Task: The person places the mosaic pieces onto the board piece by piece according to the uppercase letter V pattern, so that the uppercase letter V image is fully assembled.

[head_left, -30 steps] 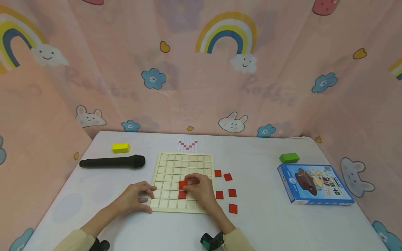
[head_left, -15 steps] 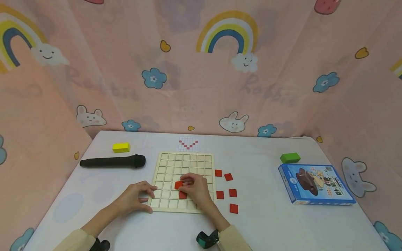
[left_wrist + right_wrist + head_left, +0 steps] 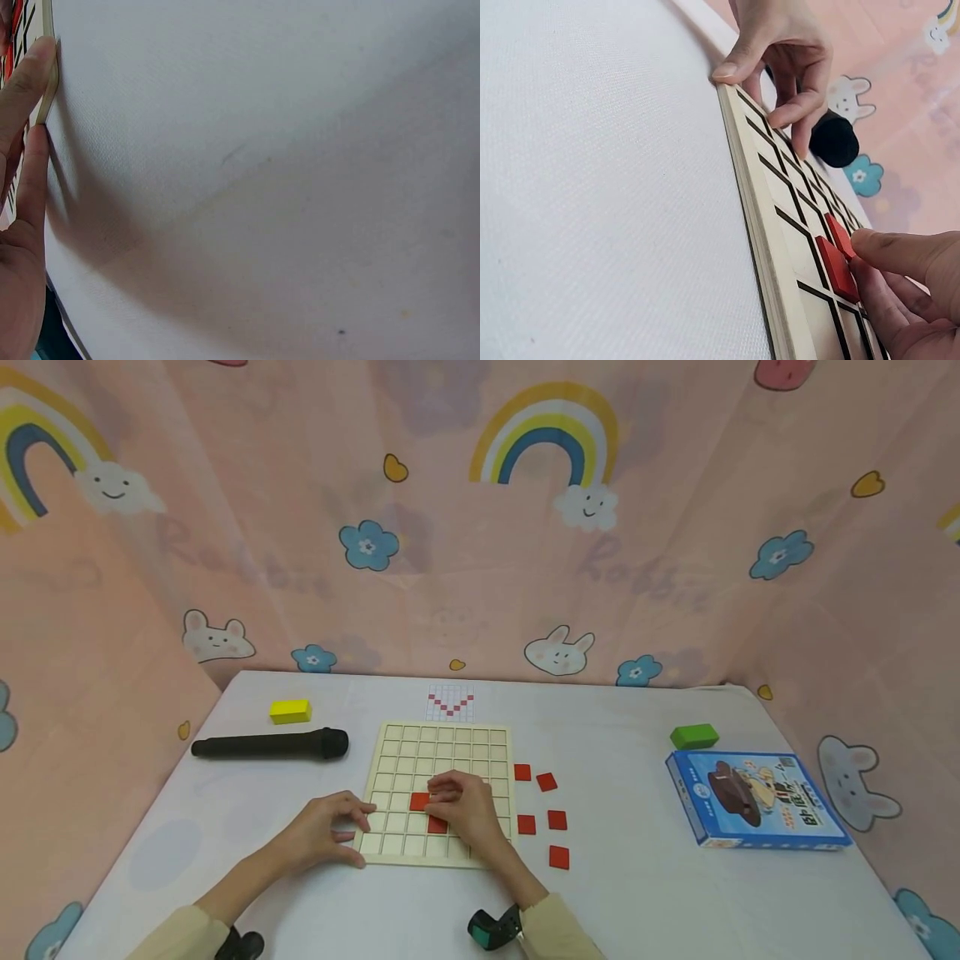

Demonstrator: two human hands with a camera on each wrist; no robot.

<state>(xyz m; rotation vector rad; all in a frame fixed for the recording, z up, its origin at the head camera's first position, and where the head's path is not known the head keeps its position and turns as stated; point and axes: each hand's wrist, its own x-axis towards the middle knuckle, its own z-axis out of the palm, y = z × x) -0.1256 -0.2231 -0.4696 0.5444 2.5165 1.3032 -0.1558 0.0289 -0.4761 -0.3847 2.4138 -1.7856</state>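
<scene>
A pale grid board (image 3: 390,845) lies on the table with two red tiles at its near half. My right hand (image 3: 467,810) is over the board and pinches the right edge of one red square tile (image 3: 419,802). The other red tile (image 3: 437,826) sits diagonally nearer, partly under the fingers. In the right wrist view, thumb and fingertips are right at the red tile (image 3: 840,235). My left hand (image 3: 324,833) rests against the board's left side, its thumb at the near left corner. The left wrist view shows extended fingers (image 3: 31,169) touching the board's edge.
Several loose red tiles (image 3: 557,820) lie right of the board. Behind it is a small grid card (image 3: 450,703) with a red V pattern. A black microphone (image 3: 270,744) and yellow block (image 3: 290,711) lie left. A blue box (image 3: 757,799) and green block (image 3: 694,737) are at right.
My right hand has slid the pinched red tile leftward across the board, about one cell, uncovering more of it. The left hand keeps its place at the board's edge.
</scene>
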